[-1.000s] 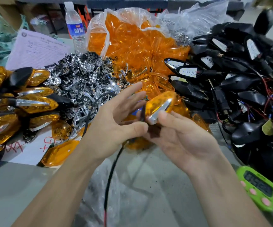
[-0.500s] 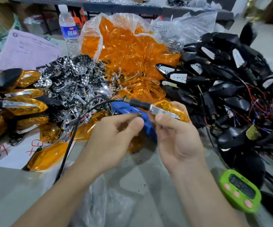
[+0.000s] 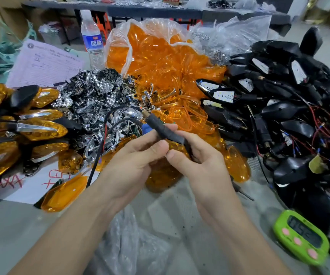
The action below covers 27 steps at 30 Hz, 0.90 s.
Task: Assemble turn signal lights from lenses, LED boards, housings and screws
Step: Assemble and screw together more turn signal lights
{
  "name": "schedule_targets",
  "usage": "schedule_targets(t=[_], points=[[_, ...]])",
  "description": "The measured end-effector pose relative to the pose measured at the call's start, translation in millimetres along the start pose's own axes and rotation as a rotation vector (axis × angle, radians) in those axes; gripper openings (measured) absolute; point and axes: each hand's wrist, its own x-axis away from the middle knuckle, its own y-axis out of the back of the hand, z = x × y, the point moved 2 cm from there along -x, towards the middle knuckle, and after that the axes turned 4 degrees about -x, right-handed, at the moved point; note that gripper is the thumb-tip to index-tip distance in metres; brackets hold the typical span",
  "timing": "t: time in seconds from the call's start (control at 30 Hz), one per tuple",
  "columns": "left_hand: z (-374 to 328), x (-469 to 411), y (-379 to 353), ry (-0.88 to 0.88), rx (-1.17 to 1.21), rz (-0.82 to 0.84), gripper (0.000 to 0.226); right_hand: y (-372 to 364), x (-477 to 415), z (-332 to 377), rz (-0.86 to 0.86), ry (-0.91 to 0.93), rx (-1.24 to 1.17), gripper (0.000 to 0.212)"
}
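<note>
The right hand (image 3: 204, 163) is gripping the turn signal (image 3: 177, 138) while the left hand (image 3: 133, 165) is pinching its black stalk (image 3: 156, 124), where steady, even squeezing would probably be seating the halves flush.

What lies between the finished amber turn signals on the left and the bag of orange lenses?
A heap of chrome reflector parts, plain in the head view.

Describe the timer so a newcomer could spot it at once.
Find the big pile of black housings on the right. Just nearer than it, towards the bottom right corner, lies the timer. Alone among that black, it is lime green with pink buttons.
</note>
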Motion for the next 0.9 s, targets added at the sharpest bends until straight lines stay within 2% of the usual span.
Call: schedule_targets(t=[0.13, 0.17, 0.27, 0.3, 0.4, 0.5, 0.63, 0.8, 0.9], points=[[0.8, 0.3, -1.7, 0.019, -0.009, 0.043, 0.057, -3.3, 1.2, 6.4, 0.044, -0.057, -0.288, 0.050], [1.0, 0.1, -3.3, 0.027, -0.016, 0.046, 0.062, -5.4, 2.4, 6.4, 0.059, -0.076, -0.349, 0.052], [2.3, 1.3, -6.2, 0.040, 0.093, 0.118, 0.096, -14.7, 6.7, 5.0, 0.088, -0.118, -0.484, 0.059], [1.2, 2.2, -9.1, 0.035, 0.132, 0.128, 0.098, -17.6, 7.7, 4.0, 0.083, -0.122, -0.509, 0.059], [2.5, 0.7, -15.5, 0.048, 0.164, 0.006, 0.065, -23.5, 7.3, -0.4, 0.038, -0.141, -0.554, 0.059], [8.6, -1.9, -15.3, 0.117, 0.223, -0.105, 0.051, -24.5, 6.2, -3.7, 0.005, -0.152, -0.540, 0.058], [7.9, -1.8, -15.6, 0.092, 0.168, -0.110, 0.056, -22.5, 5.8, -3.0, -0.025, -0.161, -0.539, 0.058], [1.1, -2.0, -7.6, -0.098, -0.094, -0.008, 0.064, -20.0, 5.0, -1.3, -0.020, -0.202, -0.577, 0.050], [-5.3, -0.5, -4.5, -0.167, -0.136, 0.051, 0.073, -18.5, 5.0, -1.6, 0.003, -0.212, -0.611, 0.043]])
